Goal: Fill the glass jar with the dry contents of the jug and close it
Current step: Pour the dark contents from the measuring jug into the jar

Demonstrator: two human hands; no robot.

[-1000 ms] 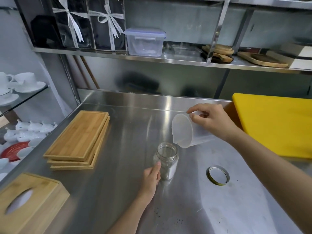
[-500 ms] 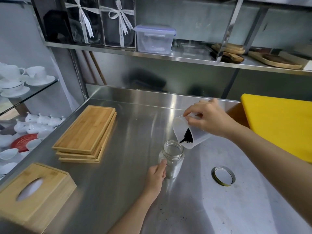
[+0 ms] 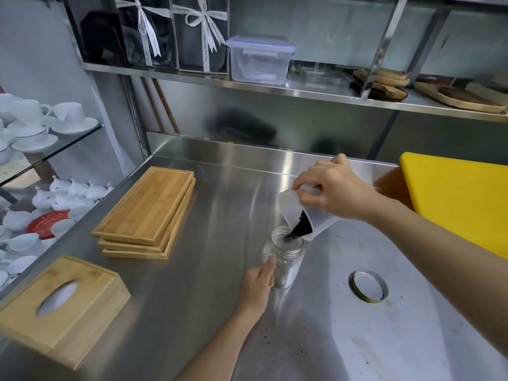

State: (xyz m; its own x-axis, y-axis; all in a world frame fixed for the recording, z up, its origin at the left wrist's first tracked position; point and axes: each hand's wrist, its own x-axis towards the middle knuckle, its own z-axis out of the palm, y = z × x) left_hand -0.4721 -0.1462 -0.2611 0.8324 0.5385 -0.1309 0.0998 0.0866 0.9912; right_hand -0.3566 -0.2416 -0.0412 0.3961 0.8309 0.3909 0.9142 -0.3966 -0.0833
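Jar: glass jar point(image 3: 286, 259) upright on the steel counter point(image 3: 220, 312), long axis vertical, open mouth facing up; landmark for all places below.
Jug: translucent plastic jug point(image 3: 302, 215) just above and behind-right of the jar, tipped steeply, long axis slanting from upper right down to lower left, spout over the jar mouth.
Contents: dark dry contents point(image 3: 301, 228) heaped at the jug's lower lip, a thin dark stream reaching into the jar mouth.
Right hand: right hand point(image 3: 332, 192) closed around the jug's raised base, fingers curled over its top side.
Left hand: left hand point(image 3: 258, 284) at the jar's near-left side, thumb laid against the glass, fingers wrapping behind; hard to tell how firm the grip.
Lid: round metal lid point(image 3: 369, 286) flat on the counter, right of the jar, well apart.
Trays: stack of bamboo trays point(image 3: 145, 210) left of the jar, long side running away from the camera.
Tissue box: wooden tissue box point(image 3: 60, 303) near-left of the jar, cut by the frame edge.
Board: yellow board point(image 3: 461, 199) far right of the jar, cut off at the frame edge.
Hidden: jug handle and far side covered by the right hand; fill level in the jar hard to make out; left fingers behind the glass unclear.
Specks: dark crumbs point(image 3: 268, 336) scattered on the counter in front of the jar.
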